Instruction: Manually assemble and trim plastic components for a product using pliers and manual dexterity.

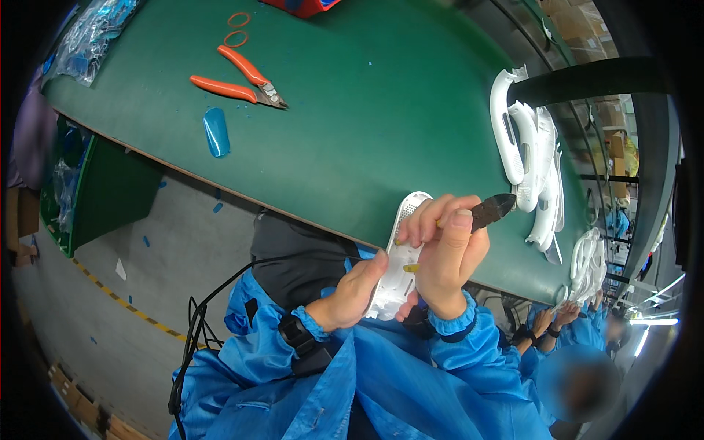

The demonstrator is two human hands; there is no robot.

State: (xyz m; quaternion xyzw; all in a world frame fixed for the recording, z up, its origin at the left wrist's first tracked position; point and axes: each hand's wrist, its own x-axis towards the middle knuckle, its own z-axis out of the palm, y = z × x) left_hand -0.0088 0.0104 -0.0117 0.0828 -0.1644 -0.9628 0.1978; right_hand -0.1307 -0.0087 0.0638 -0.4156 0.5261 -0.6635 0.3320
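Observation:
A long white plastic shell (397,275), with a perforated rounded end, is held tilted in front of my body at the table's edge. My left hand (356,290) is closed on its lower left side, the thumb lying along the rim. My right hand (451,246) is closed round pliers (493,210) whose dark pointed head sticks out to the upper right, away from the shell. Yellow bits of their handles show between my fingers. Some fingers of this hand also lie against the shell's right side, and the palm hides most of the handles.
Orange-handled cutters (246,82), two orange rings (237,29) and a blue curved piece (216,133) lie on the green table (330,125). White shells (535,154) are stacked at right beside a black bar (587,81). A co-worker's hands (554,319) show at lower right.

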